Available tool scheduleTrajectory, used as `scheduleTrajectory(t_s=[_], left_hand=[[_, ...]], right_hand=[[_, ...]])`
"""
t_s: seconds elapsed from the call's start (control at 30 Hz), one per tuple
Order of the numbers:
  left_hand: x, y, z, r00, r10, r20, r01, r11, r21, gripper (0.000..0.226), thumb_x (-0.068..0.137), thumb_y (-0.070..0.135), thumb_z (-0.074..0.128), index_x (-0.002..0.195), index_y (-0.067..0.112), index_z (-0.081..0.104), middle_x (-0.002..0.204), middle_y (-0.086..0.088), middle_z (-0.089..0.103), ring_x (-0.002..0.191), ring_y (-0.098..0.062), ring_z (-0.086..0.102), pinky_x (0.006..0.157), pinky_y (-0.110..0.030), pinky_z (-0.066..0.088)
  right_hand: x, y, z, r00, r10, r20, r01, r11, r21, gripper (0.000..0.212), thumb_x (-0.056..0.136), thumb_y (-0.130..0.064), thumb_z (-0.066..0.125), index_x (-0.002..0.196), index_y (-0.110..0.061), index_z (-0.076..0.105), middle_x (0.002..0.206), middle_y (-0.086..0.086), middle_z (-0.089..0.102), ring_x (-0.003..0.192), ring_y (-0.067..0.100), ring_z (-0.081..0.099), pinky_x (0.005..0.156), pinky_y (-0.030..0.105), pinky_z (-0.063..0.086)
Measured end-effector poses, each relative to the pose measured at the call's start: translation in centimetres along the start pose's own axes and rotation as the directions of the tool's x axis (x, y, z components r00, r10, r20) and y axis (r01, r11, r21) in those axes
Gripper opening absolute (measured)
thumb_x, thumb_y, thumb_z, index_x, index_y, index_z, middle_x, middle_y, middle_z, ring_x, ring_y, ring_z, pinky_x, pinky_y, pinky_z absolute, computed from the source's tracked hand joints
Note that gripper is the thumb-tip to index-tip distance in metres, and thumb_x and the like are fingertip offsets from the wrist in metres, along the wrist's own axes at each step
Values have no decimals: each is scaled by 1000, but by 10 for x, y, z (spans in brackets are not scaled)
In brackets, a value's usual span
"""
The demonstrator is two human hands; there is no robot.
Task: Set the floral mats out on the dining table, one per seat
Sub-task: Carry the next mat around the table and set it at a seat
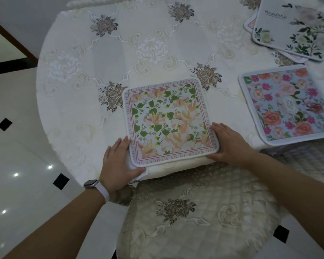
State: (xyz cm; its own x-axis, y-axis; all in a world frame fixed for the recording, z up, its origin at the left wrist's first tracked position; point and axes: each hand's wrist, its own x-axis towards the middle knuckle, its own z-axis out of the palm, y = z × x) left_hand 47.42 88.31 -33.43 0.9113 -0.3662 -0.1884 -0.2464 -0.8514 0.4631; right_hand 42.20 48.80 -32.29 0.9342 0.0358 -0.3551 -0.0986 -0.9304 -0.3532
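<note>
A square floral mat (168, 122) with peach lilies, green leaves and a lettered pink border lies flat at the near edge of the round dining table (105, 75). My left hand (118, 161) holds its near left corner, thumb under the edge. My right hand (226, 143) rests against its near right corner with the fingers straight. A blue mat (288, 105) with pink and coral roses lies to the right. A stack of mats (290, 28), the top one white with green leaves, sits at the far right.
An embroidered cream cloth covers the table. A chair with a quilted floral cushion (195, 212) stands directly below the mat, and another cushioned seat (307, 161) shows at the right. Glossy white floor tiles (26, 174) with black diamonds lie to the left.
</note>
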Motion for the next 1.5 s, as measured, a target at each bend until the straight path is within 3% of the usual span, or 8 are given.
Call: scheduleTrajectory(t_s=[0.2, 0.37, 0.53, 0.77, 1.13, 1.27, 1.4, 1.5], left_hand=[[-2, 4, 0, 998, -46, -30, 44, 997, -63, 107, 58, 64, 71, 147, 20, 31, 152, -1, 39, 143, -20, 29, 118, -49, 16], [0, 10, -2, 997, -71, -40, 70, 997, -36, 118, 56, 65, 74, 151, 15, 23, 157, -3, 29, 146, -22, 20, 119, -49, 16], [0, 10, -2, 999, -49, 3, 49, 997, -62, 115, 53, 64, 80, 146, 20, 27, 142, 0, 45, 127, -24, 42, 110, -56, 29], [-6, 15, 2, 998, -56, -18, 53, 992, -113, 117, 53, 57, 82, 148, 19, 25, 141, -3, 46, 125, -23, 41, 109, -57, 32], [-14, 17, 0, 999, -53, -2, 52, 979, -199, 122, 51, 67, 73, 150, 16, 23, 144, -1, 41, 126, -15, 36, 112, -44, 29], [-18, 24, -7, 999, -38, -34, 28, 965, -262, 112, 50, 62, 71, 145, 19, 30, 124, 14, 40, 106, 4, 32, 96, -33, 34], [-21, 24, -8, 999, -19, -26, 12, 968, -249, 109, 52, 62, 75, 144, 25, 30, 120, 20, 41, 104, 1, 36, 93, -32, 38], [-20, 29, -10, 998, 25, -65, -40, 967, -253, 96, 53, 60, 74, 136, 37, 30, 113, 33, 40, 98, 3, 38, 84, -22, 38]], right_hand=[[2, 2, 4, 1000, -2, 4, 2, 999, 32, 115, 62, -69, 72, 153, -22, 19, 160, -1, 22, 148, 21, 13, 118, 48, 22], [3, 6, -2, 1000, -15, 18, 15, 999, 43, 115, 62, -68, 72, 152, -23, 17, 160, -5, 21, 148, 17, 11, 119, 46, 20], [7, 11, -4, 999, -36, 27, 36, 999, -4, 119, 59, -75, 68, 153, -25, 15, 162, -6, 15, 149, 15, 7, 119, 44, 17], [7, 15, 0, 998, -46, 49, 45, 999, 12, 118, 60, -78, 64, 153, -30, 10, 163, -8, 10, 149, 13, 1, 121, 42, 13], [1, 16, 4, 996, -68, 50, 66, 997, 43, 114, 65, -75, 64, 154, -30, 7, 163, -7, 9, 144, 3, -4, 122, 40, 6], [-1, 12, 2, 994, -76, 75, 73, 996, 47, 113, 65, -73, 63, 153, -33, 5, 162, -9, 10, 142, 0, -4, 121, 39, 5], [-2, 13, 2, 994, -69, 79, 66, 997, 33, 112, 66, -71, 65, 153, -33, 6, 162, -9, 10, 141, -1, -5, 121, 38, 5], [-3, 13, 2, 995, -69, 72, 67, 998, 19, 111, 67, -69, 66, 154, -31, 8, 162, -9, 9, 143, 0, -5, 121, 37, 4]])
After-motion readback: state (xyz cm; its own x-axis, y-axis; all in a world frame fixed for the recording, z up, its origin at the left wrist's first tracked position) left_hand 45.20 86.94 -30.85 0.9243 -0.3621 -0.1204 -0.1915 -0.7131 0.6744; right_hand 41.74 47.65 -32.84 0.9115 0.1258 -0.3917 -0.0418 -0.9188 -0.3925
